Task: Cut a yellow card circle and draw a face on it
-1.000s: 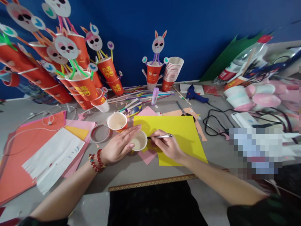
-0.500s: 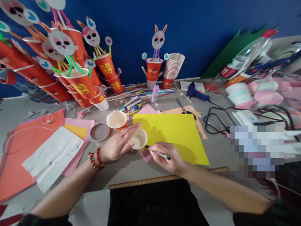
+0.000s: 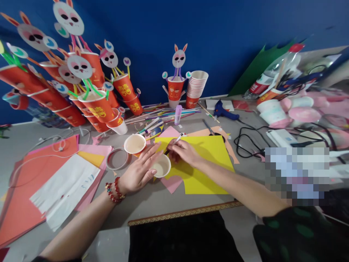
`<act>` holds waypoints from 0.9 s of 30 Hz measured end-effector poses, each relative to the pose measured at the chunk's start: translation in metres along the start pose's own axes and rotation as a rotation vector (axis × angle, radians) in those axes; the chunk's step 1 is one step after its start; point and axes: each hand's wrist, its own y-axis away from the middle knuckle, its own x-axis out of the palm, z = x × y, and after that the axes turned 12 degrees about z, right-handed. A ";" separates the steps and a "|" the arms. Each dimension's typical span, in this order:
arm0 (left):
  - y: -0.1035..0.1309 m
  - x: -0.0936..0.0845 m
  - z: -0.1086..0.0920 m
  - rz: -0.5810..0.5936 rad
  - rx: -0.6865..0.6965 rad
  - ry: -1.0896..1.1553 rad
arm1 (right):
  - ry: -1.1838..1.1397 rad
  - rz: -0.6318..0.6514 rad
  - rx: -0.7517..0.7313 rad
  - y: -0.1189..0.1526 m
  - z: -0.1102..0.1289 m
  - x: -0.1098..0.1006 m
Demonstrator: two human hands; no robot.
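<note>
"Pen [image 3: 178,138], middle of the frame: which hand is holding it?"

"The right hand [image 3: 184,150]. Its fingers are curling tightly around the barrel, and the dark tip is slanting down beside the upper right rim of the paper cup [image 3: 161,167]. I can't tell whether it's touching the sheet."

"And where is that cup sitting?"

"Just below the centre, over the left edge of the yellow sheet [image 3: 209,165]. A pink sheet [image 3: 173,183] is peeking out below."

"What is the left hand [image 3: 138,173] doing?"

"It's lying flat across the cup's left side, fingers stretching straight, thumb spreading along the rim. A red beaded bracelet [image 3: 116,193] is circling the wrist."

"Anything near it?"

"A second cup [image 3: 135,143] is standing just above, and a roll of tape [image 3: 119,169] is lying to its left. Red cups with rabbit faces [image 3: 98,109] are crowding the upper left, and a blue glue gun [image 3: 225,111] is resting right of centre."
</note>
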 end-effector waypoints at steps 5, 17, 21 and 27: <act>0.002 0.002 0.003 0.010 -0.005 -0.014 | 0.067 0.112 0.026 -0.022 0.006 0.002; 0.001 0.001 0.002 0.019 -0.006 0.052 | 0.121 0.120 -0.018 0.001 0.006 -0.007; 0.001 0.001 0.003 0.016 0.009 0.031 | 0.140 0.042 -0.063 0.027 0.001 -0.004; 0.001 0.002 0.004 -0.004 0.008 -0.001 | 0.130 -0.042 -0.064 0.049 -0.001 -0.002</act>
